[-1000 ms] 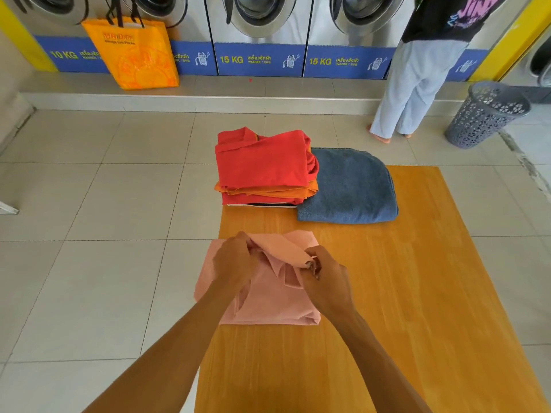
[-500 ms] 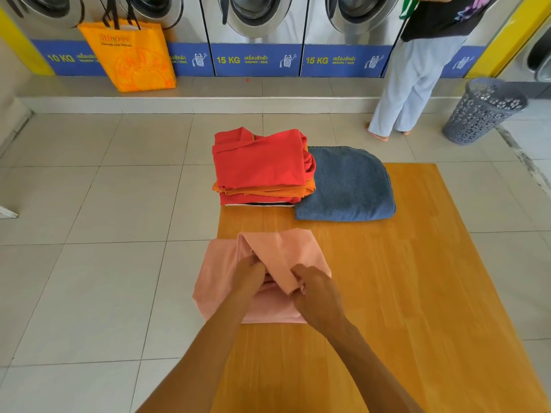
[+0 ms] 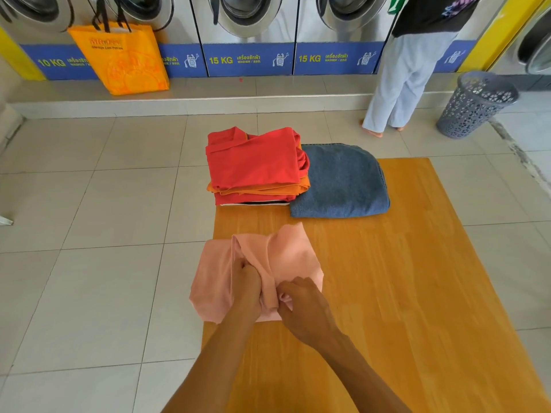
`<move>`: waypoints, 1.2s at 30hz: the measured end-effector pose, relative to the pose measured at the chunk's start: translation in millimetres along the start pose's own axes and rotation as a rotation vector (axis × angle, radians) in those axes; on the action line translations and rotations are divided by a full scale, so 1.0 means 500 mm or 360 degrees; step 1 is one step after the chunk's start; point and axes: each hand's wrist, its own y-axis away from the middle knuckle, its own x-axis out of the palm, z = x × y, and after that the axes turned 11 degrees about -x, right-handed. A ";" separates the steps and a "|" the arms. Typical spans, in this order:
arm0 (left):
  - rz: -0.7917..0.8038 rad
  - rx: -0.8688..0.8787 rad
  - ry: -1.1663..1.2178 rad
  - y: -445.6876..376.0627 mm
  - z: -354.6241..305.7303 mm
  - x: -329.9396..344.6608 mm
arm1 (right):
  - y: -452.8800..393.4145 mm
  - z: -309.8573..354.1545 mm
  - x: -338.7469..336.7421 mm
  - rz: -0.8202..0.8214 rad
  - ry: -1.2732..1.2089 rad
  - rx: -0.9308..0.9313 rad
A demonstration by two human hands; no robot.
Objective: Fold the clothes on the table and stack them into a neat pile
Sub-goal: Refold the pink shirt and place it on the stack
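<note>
A pink garment (image 3: 214, 281) lies partly folded at the near left edge of the wooden table (image 3: 417, 293), its left side hanging past the edge. My left hand (image 3: 246, 284) grips a raised fold of it near the middle. My right hand (image 3: 301, 308) pinches the same fold from the right, close to my left hand. At the table's far left corner sits a pile of folded red and orange clothes (image 3: 256, 165), with a folded blue towel (image 3: 340, 180) touching its right side.
Tiled floor surrounds the table. A row of washing machines (image 3: 247, 34) lines the far wall, with an orange bag (image 3: 122, 58) on the step. A person in white trousers (image 3: 399, 81) stands at the machines. A grey laundry basket (image 3: 477, 102) stands at far right.
Both hands have drawn back toward me along the pink garment, pulling its raised fold with them. The top flap now lies flatter toward the far side.
</note>
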 end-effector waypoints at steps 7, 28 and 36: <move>0.0192 0.0431 0.0548 0.077 -0.017 0.006 | 0.031 -0.008 0.000 -0.0392 0.0098 0.0176; -0.0531 0.0752 -0.1321 -0.019 -0.020 -0.108 | -0.016 -0.056 -0.022 -0.0516 0.0243 0.0216; -0.0146 0.0867 -0.1706 0.030 -0.018 -0.096 | -0.035 -0.028 0.001 -0.0229 0.0399 0.0105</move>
